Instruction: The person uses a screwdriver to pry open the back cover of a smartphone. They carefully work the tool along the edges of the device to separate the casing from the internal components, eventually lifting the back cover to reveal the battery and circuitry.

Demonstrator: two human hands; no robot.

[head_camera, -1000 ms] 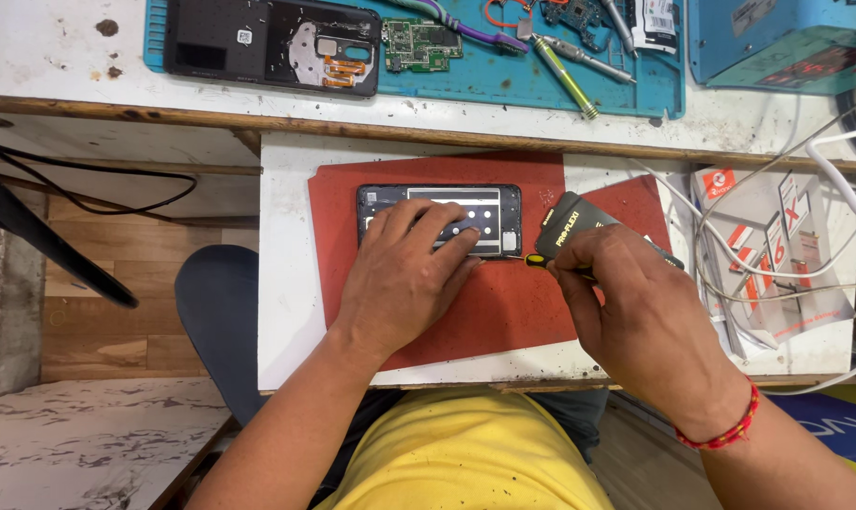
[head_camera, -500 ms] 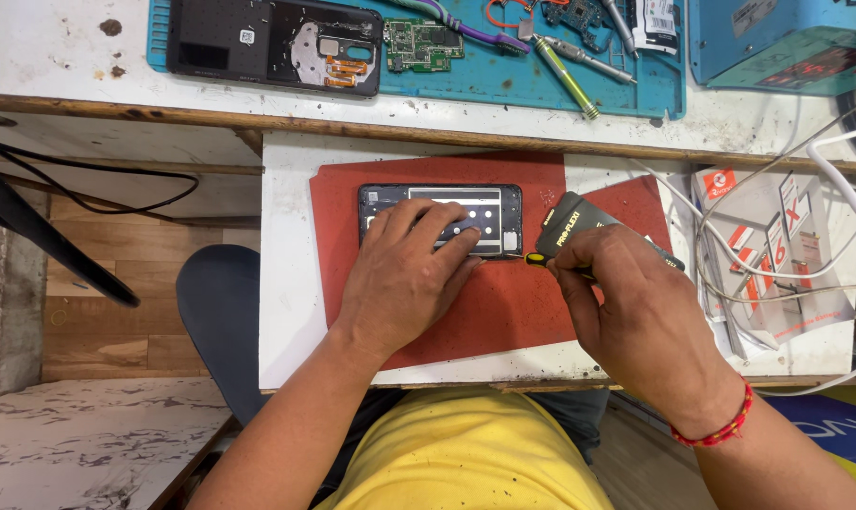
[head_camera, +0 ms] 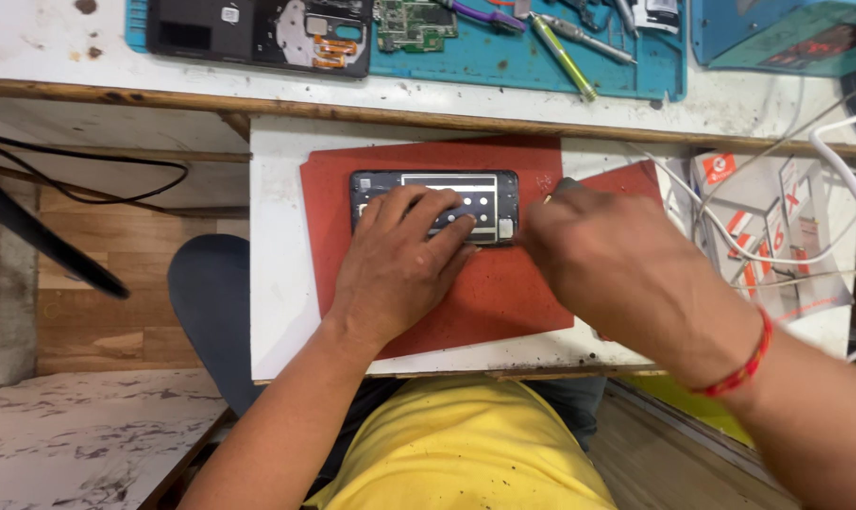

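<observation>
The opened phone (head_camera: 434,203) lies on the mat (head_camera: 503,293), under the left hand (head_camera: 395,269), with the right hand (head_camera: 617,260) at its right end.

Beyond my hands runs a white workbench (head_camera: 50,42) with a worn wooden edge, stained with a few dark spots. Below it, nearer me, juts a small white pull-out board (head_camera: 277,246), its near rim speckled with dirt. Left of my left hand, under the bench, a black cable (head_camera: 88,175) loops over pale wood panelling (head_camera: 97,321). Lower left lies a marbled white floor (head_camera: 78,444). A dark blue stool seat (head_camera: 211,302) shows under my left forearm. Light is even and soft.
</observation>
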